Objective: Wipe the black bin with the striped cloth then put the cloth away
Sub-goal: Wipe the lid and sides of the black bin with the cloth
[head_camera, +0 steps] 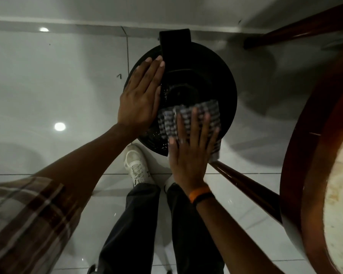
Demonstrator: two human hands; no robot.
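Observation:
The round black bin stands on the white tiled floor, seen from straight above, its lid wet with small droplets. My left hand lies flat with fingers together on the lid's left side, holding nothing. My right hand presses flat on the grey striped cloth, which is spread over the near right part of the lid. The cloth's near right corner hangs past the lid's rim. An orange and black band is on my right wrist.
A round wooden table with a pale top fills the right side, and its brown legs run close beside the bin. My white shoe stands just in front of the bin. A wall base runs behind it.

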